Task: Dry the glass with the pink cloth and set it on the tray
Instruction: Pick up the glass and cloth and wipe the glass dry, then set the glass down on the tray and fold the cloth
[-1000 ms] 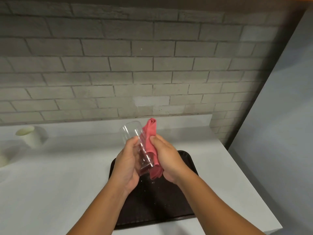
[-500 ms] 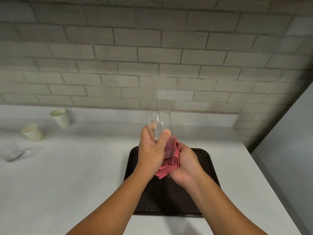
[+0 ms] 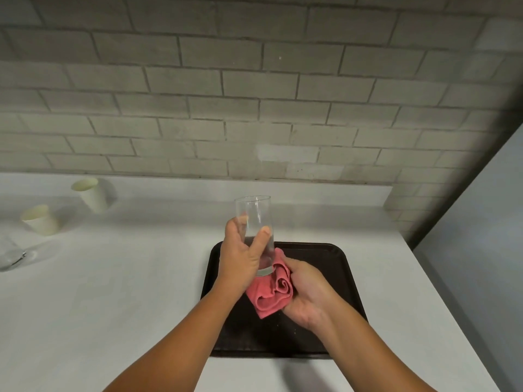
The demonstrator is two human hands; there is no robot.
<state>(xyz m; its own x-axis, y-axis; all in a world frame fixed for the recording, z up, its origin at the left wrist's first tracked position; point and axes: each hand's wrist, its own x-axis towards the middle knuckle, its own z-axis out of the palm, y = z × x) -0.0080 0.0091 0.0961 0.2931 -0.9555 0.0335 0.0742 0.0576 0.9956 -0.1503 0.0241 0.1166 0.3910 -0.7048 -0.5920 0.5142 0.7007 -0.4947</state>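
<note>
Currently, nearest the camera, I see both bare forearms reaching in over the front edge of the white counter (image 3: 113,292). Right hand (image 3: 307,292) is curled around the bunched pink cloth (image 3: 271,295), fingers closed on it, palm up. Cloth sits just under and against the base of the glass (image 3: 256,230). Left hand (image 3: 240,258) is clamped on the lower half of the glass, thumb on the near side, fingers wrapped behind. Glass is upright, slightly tilted, mouth up, held in the air above the dark tray (image 3: 339,278); not touching the tray. Hands are close together, nearly touching at the cloth. I see the tray flat on the counter below both hands, with small specks on its surface.

Further back left: a clear glass item (image 3: 11,256) at the frame edge, blurred, can't tell what. Beyond it, two pale paper cups (image 3: 39,220) (image 3: 92,193), well apart from the tray. Grey brick wall (image 3: 254,94) behind.
</note>
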